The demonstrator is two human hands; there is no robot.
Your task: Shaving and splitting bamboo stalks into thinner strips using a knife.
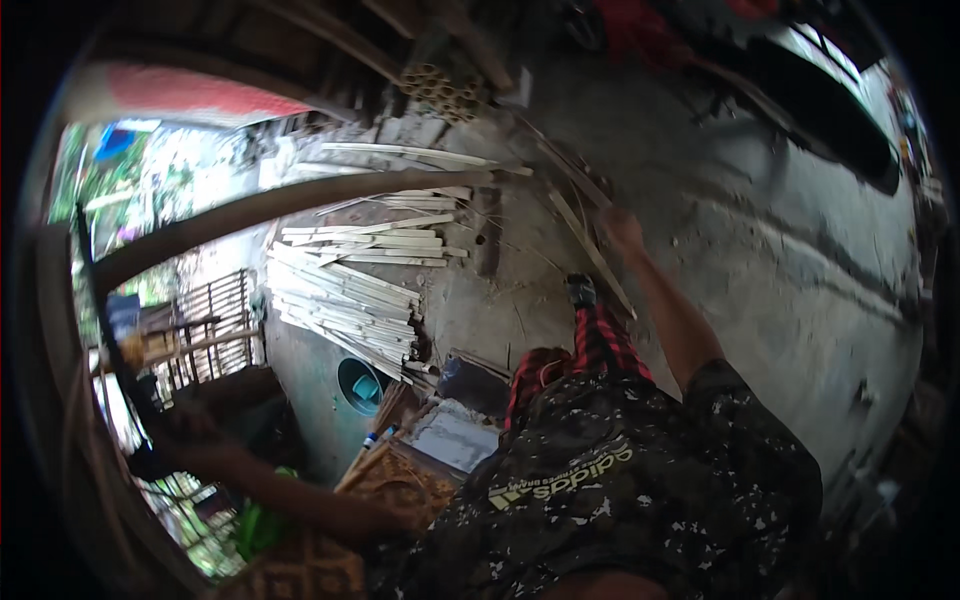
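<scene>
A: Surface and room to be logged first. What is seen?

B: A grey concrete floor [760, 250] is seen across the right and centre of the frame, marked with dark streaks. At upper left, daylight and greenery are seen past a long dark beam [290, 205] that runs from mid left towards upper centre. A stack of pale split bamboo slats [345, 290] is laid on the floor left of centre, and a bundle of round bamboo tubes [445, 90] is seen end-on at upper centre. A slatted wooden crate [215, 315] is noted at mid left, a teal round container [362, 385] below the slats, and a woven mat [400, 485] at lower centre.

A: And the hands?

B: The right hand [622, 228] is stretched out above centre and is closed on a long thin bamboo strip [590, 250], which is slanted from upper centre down to the right of a dark sandal. The strip is pale, narrow and flat; its far end is lost among loose slivers on the floor. The left hand [185, 425] is extended to the lower left and is wrapped round a dark long-bladed tool [105, 320], whose blade is pointed up towards the left edge. Exact finger positions are blurred.

A: Clothing?

B: A dark speckled shirt and red-and-black checked trousers are recorded at lower centre.
</scene>
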